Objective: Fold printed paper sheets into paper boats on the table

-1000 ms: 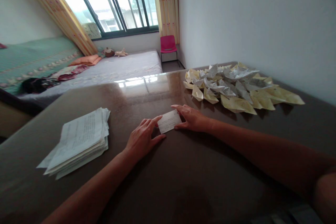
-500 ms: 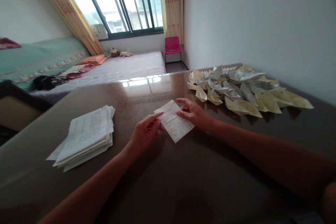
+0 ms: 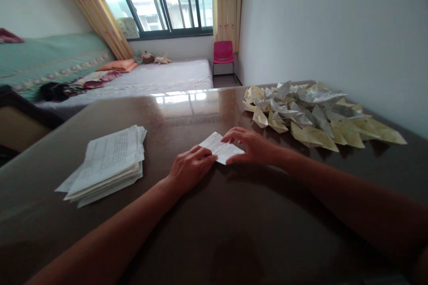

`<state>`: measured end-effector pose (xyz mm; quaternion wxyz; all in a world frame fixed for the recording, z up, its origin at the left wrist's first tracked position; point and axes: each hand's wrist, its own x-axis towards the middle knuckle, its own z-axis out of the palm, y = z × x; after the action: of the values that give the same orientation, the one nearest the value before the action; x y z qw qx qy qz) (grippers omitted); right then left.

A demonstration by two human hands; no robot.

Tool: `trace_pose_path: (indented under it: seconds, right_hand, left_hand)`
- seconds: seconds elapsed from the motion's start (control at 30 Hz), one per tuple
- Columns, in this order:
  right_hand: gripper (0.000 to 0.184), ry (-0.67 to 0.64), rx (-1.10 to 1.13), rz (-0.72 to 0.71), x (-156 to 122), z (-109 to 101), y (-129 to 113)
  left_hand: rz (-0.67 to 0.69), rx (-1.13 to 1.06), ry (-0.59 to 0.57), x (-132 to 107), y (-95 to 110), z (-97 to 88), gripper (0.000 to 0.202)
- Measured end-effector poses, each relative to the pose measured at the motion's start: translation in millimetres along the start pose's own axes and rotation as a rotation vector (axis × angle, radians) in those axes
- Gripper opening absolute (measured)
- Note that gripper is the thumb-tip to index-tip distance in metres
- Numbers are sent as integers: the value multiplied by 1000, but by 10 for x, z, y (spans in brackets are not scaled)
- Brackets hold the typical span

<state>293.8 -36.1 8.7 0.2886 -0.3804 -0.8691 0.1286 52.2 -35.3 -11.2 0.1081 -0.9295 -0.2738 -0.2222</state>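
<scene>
A sheet of paper with writing (image 3: 222, 149), folded small, lies on the dark glossy table between my hands. My left hand (image 3: 193, 164) is closed at its left side, fingers pressed together and thumb at the near edge. Over the right part of the paper arches my right hand (image 3: 249, 144), thumb and fingers spread apart around its right corner. The fingers cover some of the sheet's edges.
To the left sits a stack of written sheets (image 3: 109, 160). Many folded paper shapes (image 3: 301, 113), yellowish and grey, crowd the table's right side by the wall. Beyond the table (image 3: 187, 240) stand a bed (image 3: 174, 73) and a pink chair (image 3: 223, 53).
The paper now lies lower and flatter, showing a smaller face. My left hand has moved onto its left edge, and my right hand has spread its thumb away from the fingers.
</scene>
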Motion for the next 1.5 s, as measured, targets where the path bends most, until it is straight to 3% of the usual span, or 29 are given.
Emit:
trace_pose_path:
  seconds: [0.07,0.13,0.23,0.33,0.43,0.57,0.8,1.1,1.37,1.5]
  right_hand:
    - [47,-120,-97,-106,-35,-8,-86]
    - [32,-183,-162,-135,-71,26,-118]
    - [16,-240,-100,-144,-103,85,-70]
    - [19,-231,27,-116,-99,107,7]
    - [28,-203,52,8,-85,128,48]
    - [35,-159,-65,223,-83,188,64]
    - [33,-141,-271,322,-65,212,15]
    - [33,-187,-328,372,-13,199,-48]
    - [32,-213,-351,385,1,187,-58]
    - [20,-169,-442,236,-10,154,-148]
  left_hand:
    - [-19,-5,-26,-3,27,1,20]
    - [-27,-22,-66,-6,52,-11,21]
    - [-27,-78,-120,-23,45,-58,24]
    - [9,-134,-160,-53,-10,-121,28]
    - [41,-143,-173,-71,-55,-154,32]
    - [51,-118,-192,-70,-63,-153,32]
    - [39,-139,-217,-47,-57,-180,30]
    - [-6,-84,-278,-25,-9,-159,25]
    - [-2,18,-359,14,48,-183,33]
    - [29,9,-341,2,30,-163,35]
